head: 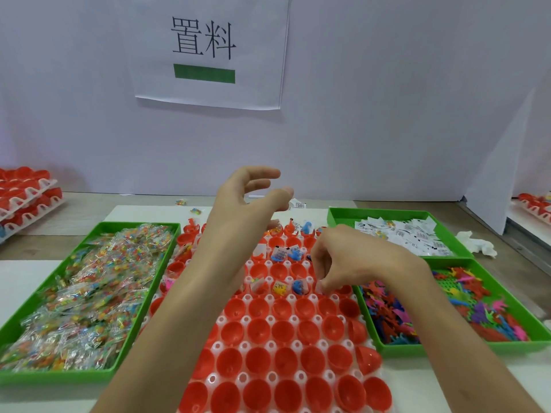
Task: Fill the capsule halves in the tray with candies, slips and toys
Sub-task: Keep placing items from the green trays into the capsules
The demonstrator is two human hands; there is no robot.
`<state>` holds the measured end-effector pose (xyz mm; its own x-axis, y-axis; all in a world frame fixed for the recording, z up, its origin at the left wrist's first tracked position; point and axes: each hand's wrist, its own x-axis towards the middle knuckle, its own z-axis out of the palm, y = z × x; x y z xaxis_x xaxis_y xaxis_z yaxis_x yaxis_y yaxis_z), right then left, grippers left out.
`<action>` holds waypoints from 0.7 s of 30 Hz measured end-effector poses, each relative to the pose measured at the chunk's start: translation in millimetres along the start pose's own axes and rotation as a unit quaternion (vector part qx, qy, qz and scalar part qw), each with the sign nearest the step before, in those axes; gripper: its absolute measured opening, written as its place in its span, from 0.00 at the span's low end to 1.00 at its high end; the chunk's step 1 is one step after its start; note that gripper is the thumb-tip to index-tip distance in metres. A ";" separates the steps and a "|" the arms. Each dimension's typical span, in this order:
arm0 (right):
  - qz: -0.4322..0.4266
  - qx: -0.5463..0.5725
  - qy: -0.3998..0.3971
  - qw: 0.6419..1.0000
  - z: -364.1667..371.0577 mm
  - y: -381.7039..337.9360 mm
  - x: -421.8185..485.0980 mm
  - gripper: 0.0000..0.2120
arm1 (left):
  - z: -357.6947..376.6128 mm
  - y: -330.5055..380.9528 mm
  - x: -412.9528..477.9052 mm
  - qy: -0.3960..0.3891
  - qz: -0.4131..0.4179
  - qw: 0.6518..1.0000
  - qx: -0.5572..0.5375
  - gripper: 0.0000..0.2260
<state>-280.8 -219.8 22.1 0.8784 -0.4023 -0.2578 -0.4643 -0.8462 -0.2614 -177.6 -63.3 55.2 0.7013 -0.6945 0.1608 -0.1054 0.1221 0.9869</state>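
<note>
Well behind the tray, a paper sign reads 置料.

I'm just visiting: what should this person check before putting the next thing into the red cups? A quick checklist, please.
1. Empty capsule halves left to fill: ok, the near rows are bare.
2. Candy tray stocked: ok, piled with packets.
3. Slip tray stocked: ok.
4. Toy tray stocked: ok.
5. Left hand free: ok, fingers relaxed, nothing seen in it.
6. Right hand carrying an item: cannot tell, its curled fingers point down over a half and hide it.
</note>
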 end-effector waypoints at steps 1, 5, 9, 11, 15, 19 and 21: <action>-0.001 -0.004 -0.004 1.000 1.0 0.1 1.1 0.06 | 0.1 -0.1 0.1 0.001 0.000 1.000 0.001 0.11; 0.004 0.004 -0.010 1.000 4.6 2.3 4.2 0.06 | -0.5 0.8 0.1 0.007 0.004 1.000 0.001 0.12; -0.001 0.017 -0.004 1.000 4.0 7.8 4.2 0.05 | -1.5 2.7 0.5 0.020 0.008 1.000 -0.003 0.12; -0.003 0.031 -0.009 0.999 2.6 10.0 3.4 0.05 | -3.0 3.3 1.0 0.023 0.010 1.000 -0.007 0.11; -0.007 0.064 -0.036 0.997 -1.4 12.5 0.8 0.04 | -7.4 3.5 2.4 0.026 0.009 1.000 -0.007 0.10; -0.025 0.069 -0.037 0.997 -5.5 14.3 -0.6 0.04 | -14.2 4.0 4.5 0.025 0.007 1.000 0.006 0.09; -0.027 0.075 -0.030 0.996 -6.1 15.6 0.3 0.05 | -18.0 4.6 6.6 0.022 0.010 1.000 0.018 0.10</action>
<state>-287.1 -235.3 23.6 0.8968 -0.3316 -0.2930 -0.4314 -0.8026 -0.4120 -160.8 -54.6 60.6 0.7292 -0.6601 0.1804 -0.1439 0.1098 0.9835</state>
